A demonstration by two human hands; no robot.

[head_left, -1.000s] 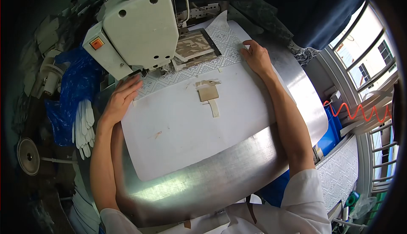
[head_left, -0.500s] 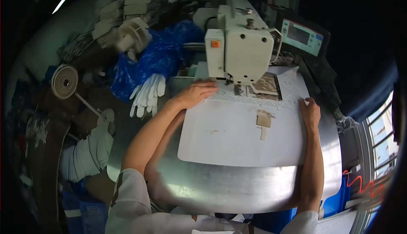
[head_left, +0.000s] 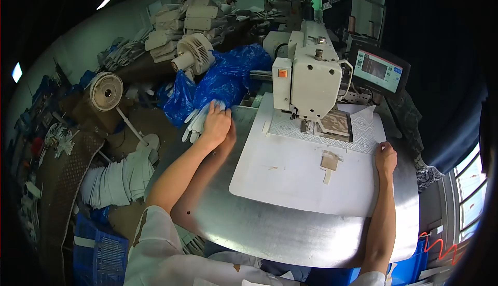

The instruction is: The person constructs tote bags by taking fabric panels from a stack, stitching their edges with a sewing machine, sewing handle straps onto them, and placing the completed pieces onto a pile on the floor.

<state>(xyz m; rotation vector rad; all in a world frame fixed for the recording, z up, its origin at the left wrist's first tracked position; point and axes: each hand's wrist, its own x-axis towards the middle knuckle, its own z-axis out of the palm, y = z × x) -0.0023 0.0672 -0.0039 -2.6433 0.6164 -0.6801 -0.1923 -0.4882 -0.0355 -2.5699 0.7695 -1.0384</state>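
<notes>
The patterned cloth [head_left: 365,125] is pale grey and white with a lattice of diamonds, and it lies across the far part of a smooth white sheet [head_left: 290,187], its far right corner rising to a point. On the cloth, under and beside the head of a cream sewing machine [head_left: 314,81], sits a dark-edged frame [head_left: 352,132] with a brown and tan camouflage piece [head_left: 336,124] in it. The sheet has rounded near corners and a few brownish scuffs, and a tan square [head_left: 330,161] with a pale strip [head_left: 327,176] sticks to its right half. The right hand [head_left: 385,157] rests at the right edge of the cloth and sheet, fingers curled in; whether they pinch anything I cannot tell. The left hand [head_left: 217,125] is at the far left, bent fingers against a bunch of white gloves [head_left: 194,123]; whether it grips them is unclear. The tabletop [head_left: 218,203] is shiny metal with a rounded near edge, and a blue plastic bag [head_left: 228,73] lies beyond the gloves. A lit screen [head_left: 382,72] stands to the machine's right, near a dark curtain [head_left: 441,104] and a bright window [head_left: 469,182]. On the left are two fans [head_left: 107,93], a pile of folded pale fabric [head_left: 116,179] and a blue crate [head_left: 101,255]; stacked bundles [head_left: 202,12] fill the dim far side.
</notes>
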